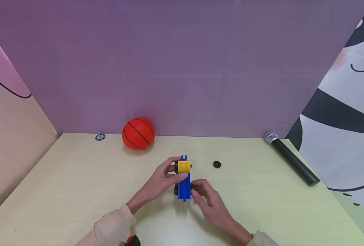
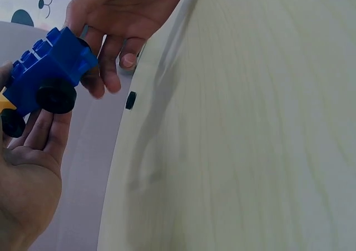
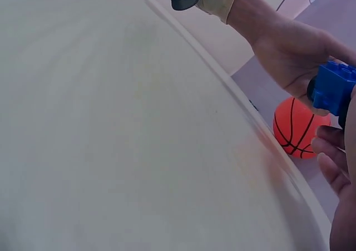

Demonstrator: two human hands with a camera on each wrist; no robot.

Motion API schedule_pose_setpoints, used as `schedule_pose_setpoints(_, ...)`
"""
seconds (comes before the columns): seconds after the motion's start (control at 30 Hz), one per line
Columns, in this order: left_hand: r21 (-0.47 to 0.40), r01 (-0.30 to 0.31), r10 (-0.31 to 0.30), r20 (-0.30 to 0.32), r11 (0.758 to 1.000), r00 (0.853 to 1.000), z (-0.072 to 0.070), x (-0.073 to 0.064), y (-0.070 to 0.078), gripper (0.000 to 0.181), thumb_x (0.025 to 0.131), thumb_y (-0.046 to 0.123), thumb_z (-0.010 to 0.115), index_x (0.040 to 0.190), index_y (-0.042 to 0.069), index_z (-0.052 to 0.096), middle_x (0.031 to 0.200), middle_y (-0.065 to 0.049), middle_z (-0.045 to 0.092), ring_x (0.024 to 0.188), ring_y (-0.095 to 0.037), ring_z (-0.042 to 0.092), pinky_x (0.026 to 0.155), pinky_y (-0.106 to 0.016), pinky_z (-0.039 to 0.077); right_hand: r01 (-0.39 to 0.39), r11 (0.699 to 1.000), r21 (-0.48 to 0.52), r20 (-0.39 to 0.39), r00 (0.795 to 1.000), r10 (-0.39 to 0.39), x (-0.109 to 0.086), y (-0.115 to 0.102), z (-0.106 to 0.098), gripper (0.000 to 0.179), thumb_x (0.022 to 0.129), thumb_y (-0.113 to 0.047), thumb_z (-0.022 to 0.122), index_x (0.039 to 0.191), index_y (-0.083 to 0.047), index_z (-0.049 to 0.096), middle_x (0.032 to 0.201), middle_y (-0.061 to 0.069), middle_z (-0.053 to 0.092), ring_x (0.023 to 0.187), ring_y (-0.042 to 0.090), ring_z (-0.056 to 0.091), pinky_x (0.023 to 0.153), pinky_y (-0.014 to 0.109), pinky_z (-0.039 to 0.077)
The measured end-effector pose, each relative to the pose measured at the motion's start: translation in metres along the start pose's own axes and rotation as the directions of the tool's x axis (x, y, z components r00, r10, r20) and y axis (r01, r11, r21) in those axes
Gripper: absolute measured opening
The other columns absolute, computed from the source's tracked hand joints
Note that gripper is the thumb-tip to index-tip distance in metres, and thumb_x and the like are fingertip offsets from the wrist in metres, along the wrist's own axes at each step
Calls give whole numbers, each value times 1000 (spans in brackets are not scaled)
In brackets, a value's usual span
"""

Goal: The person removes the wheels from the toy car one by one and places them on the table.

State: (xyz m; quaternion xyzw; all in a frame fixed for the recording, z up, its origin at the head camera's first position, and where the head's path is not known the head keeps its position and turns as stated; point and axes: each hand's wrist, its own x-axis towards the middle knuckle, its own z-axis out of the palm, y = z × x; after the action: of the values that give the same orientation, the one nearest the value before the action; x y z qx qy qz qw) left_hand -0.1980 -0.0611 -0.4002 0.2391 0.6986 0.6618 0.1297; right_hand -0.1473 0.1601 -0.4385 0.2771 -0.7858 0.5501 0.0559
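A toy car of blue and yellow building blocks [image 1: 184,191] is held up over the table, its yellow block away from me. My left hand [image 1: 157,182] grips it from the left, thumb on top near the yellow block. At the near right corner, my right hand [image 1: 213,206] pinches a black wheel between thumb and fingers. Black wheels sit on the left side, clear in the left wrist view on the blue block [image 2: 58,53]. Beside the yellow block, a short blue axle [image 1: 191,166] sticks out bare on the right. A loose black wheel [image 1: 217,164] lies on the table.
A red toy basketball [image 1: 138,133] sits at the back edge of the table, with a small round disc [image 1: 100,137] to its left. A black microphone [image 1: 293,160] lies along the right side. Something red and black [image 1: 133,241] shows at the bottom edge.
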Motion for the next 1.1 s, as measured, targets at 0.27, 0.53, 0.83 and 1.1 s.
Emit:
schedule_pose_setpoints(0.27, -6, 0, 0, 21, 1000, 1000, 2, 0, 0, 56, 103, 27, 66, 152, 9, 43, 128, -14, 64, 114, -28, 64, 97, -40, 55, 45, 998, 38, -9, 999, -45, -2, -1, 1, 16, 106, 1, 52, 122, 0, 54, 113, 10, 69, 96, 17, 68, 85, 32, 57)
schedule_pose_setpoints(0.53, -25, -20, 21, 32, 999, 999, 4, -1, -2, 57, 103, 27, 66, 152, 8, 43, 127, -15, 65, 114, -28, 65, 98, -40, 55, -9, 993, 114, 11, 1000, 8, -3, -1, 0, 15, 108, -1, 48, 121, 4, 52, 111, 16, 65, 96, 16, 65, 85, 29, 56)
schedule_pose_setpoints(0.83, -42, -32, 33, 37, 999, 999, 3, 0, -1, 56, 103, 26, 66, 151, 8, 44, 125, -16, 65, 113, -28, 64, 97, -40, 55, -26, 967, 255, 57, 998, 12, -2, 2, 1, 18, 110, -2, 43, 124, 9, 46, 109, 19, 63, 93, 15, 64, 84, 30, 58)
schedule_pose_setpoints(1.1, -35, -32, 33, 33, 999, 999, 3, -2, 0, 55, 102, 25, 67, 150, 8, 45, 124, -15, 65, 111, -27, 64, 95, -39, 56, 43, 971, 233, 8, 999, -46, -3, 5, 4, 13, 109, 3, 44, 119, 7, 50, 104, 8, 66, 87, 15, 62, 76, 30, 57)
